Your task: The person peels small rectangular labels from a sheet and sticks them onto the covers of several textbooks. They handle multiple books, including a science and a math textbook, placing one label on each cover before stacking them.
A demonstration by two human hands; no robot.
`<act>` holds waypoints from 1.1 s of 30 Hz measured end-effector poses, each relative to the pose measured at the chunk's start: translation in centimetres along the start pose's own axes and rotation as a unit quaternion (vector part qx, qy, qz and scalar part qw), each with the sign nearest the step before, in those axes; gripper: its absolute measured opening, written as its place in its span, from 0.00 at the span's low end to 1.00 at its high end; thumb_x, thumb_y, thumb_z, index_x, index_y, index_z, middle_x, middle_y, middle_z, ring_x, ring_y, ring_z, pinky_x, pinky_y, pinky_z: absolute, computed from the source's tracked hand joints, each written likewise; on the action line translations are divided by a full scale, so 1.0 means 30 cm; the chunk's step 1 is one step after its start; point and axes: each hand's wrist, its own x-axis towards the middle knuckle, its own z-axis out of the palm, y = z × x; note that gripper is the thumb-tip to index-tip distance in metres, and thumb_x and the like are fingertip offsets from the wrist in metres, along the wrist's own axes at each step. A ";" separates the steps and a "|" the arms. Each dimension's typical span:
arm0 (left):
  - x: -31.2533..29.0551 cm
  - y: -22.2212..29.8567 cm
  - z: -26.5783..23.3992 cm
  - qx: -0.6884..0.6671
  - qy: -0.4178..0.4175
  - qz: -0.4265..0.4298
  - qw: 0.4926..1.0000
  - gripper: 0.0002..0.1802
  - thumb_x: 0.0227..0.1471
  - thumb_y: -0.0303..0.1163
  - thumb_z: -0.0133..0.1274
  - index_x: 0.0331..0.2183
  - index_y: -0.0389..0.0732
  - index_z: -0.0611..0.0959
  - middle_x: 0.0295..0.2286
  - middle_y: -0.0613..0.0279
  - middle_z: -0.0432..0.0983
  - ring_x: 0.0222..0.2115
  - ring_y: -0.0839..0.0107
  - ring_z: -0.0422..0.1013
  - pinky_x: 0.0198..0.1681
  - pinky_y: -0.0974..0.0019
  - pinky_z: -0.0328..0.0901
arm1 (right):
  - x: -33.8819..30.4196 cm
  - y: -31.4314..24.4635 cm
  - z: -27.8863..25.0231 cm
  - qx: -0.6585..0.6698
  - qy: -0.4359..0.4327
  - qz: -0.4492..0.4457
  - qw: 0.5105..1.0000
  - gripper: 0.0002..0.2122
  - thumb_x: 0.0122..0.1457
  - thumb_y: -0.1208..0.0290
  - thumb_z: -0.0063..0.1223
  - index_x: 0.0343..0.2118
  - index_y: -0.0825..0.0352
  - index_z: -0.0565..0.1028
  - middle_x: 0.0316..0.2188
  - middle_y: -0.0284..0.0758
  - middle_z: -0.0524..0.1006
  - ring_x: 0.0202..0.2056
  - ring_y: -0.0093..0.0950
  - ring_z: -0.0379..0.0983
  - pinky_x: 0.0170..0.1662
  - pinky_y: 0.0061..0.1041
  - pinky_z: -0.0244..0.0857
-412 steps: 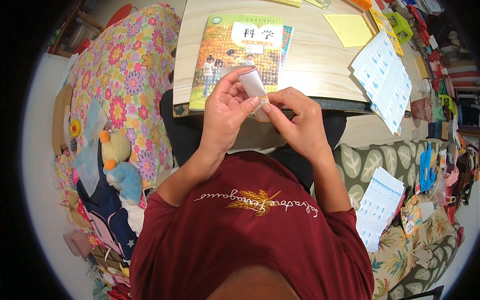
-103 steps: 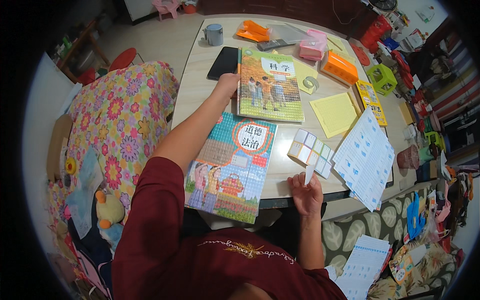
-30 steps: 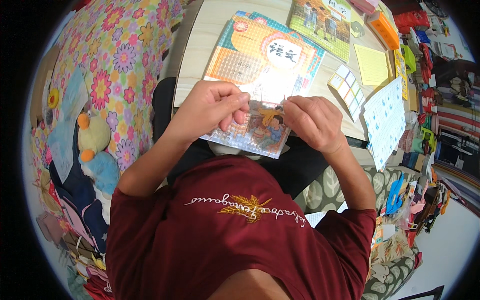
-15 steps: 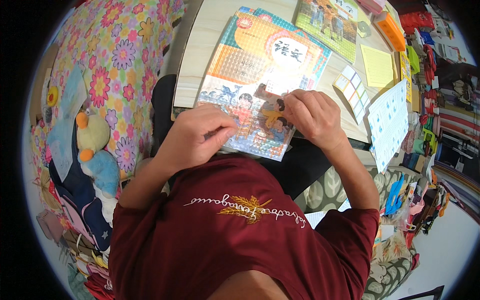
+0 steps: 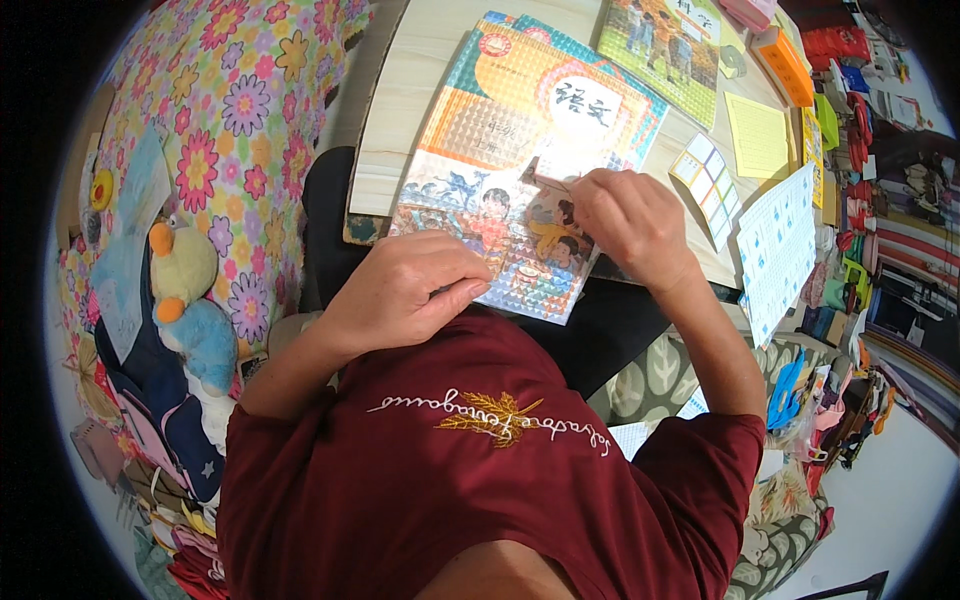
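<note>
A textbook [image 5: 480, 130] with a colourful cover and a shiny, textured clear surface lies at a slant over the near edge of the table. Its lower part shows drawn children. Over its lower left corner, my left hand [image 5: 410, 285] is closed, thumb and forefinger pressed together just above the cover. My right hand [image 5: 635, 225] pinches at the book's right side; whatever is between its fingertips is too small or clear to make out. Beneath the textbook, the edge of a teal book [image 5: 645, 125] sticks out.
A green book [image 5: 660, 60] with children on its cover lies farther back. To the right are a yellow sheet [image 5: 757, 135], a sheet of coloured-frame labels [image 5: 706, 190], a printed white sheet [image 5: 778, 250] and an orange box [image 5: 782, 65]. Plush toys [image 5: 190, 265] sit at left.
My left hand has shifted slightly right and down, its fingertips farther over the cover. My right hand has moved a little right. The view has shifted slightly.
</note>
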 end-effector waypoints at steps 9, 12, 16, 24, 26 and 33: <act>-0.001 -0.010 0.003 -0.001 -0.008 -0.002 1.000 0.03 0.43 0.22 0.53 0.27 0.34 0.78 0.25 0.56 0.75 0.26 0.59 0.71 0.30 0.64 0.65 | -0.014 0.047 -0.032 -0.024 0.077 0.070 0.994 0.11 0.37 0.80 0.59 0.27 0.65 0.72 0.23 0.31 0.73 0.24 0.26 0.71 0.25 0.22 0.65; 0.000 -0.006 0.007 -0.003 -0.007 -0.008 1.000 0.03 0.43 0.22 0.54 0.27 0.35 0.78 0.25 0.56 0.75 0.26 0.59 0.71 0.30 0.64 0.65 | -0.006 0.049 -0.031 -0.022 0.073 0.071 0.995 0.11 0.37 0.80 0.59 0.27 0.65 0.72 0.24 0.31 0.72 0.24 0.26 0.71 0.25 0.22 0.65; 0.001 -0.009 0.008 0.002 -0.008 -0.015 1.000 0.04 0.44 0.24 0.54 0.27 0.36 0.79 0.25 0.56 0.75 0.27 0.59 0.71 0.30 0.63 0.65 | 0.002 0.056 -0.029 -0.023 0.069 0.059 0.996 0.11 0.39 0.79 0.58 0.27 0.65 0.71 0.25 0.31 0.72 0.24 0.26 0.71 0.25 0.22 0.66; 0.007 -0.014 0.006 0.004 -0.024 -0.021 0.999 0.05 0.44 0.26 0.53 0.28 0.37 0.79 0.25 0.57 0.75 0.27 0.59 0.71 0.30 0.62 0.65 | 0.005 0.062 0.001 -0.009 0.026 0.018 0.999 0.11 0.39 0.80 0.59 0.28 0.66 0.72 0.25 0.32 0.74 0.24 0.26 0.73 0.25 0.22 0.66; 0.008 -0.013 0.006 0.002 -0.026 -0.021 0.999 0.05 0.44 0.26 0.53 0.28 0.37 0.79 0.25 0.57 0.75 0.27 0.59 0.71 0.30 0.62 0.65 | 0.009 0.060 0.003 -0.014 0.011 0.003 1.000 0.11 0.39 0.79 0.59 0.29 0.66 0.72 0.26 0.32 0.73 0.25 0.26 0.72 0.26 0.22 0.66; 0.017 -0.015 0.007 0.004 -0.036 -0.023 0.999 0.05 0.45 0.26 0.53 0.28 0.37 0.79 0.25 0.57 0.75 0.27 0.59 0.71 0.30 0.62 0.65 | 0.021 0.072 0.016 -0.025 -0.010 -0.017 0.999 0.12 0.40 0.77 0.59 0.30 0.67 0.71 0.28 0.32 0.73 0.26 0.26 0.72 0.28 0.22 0.67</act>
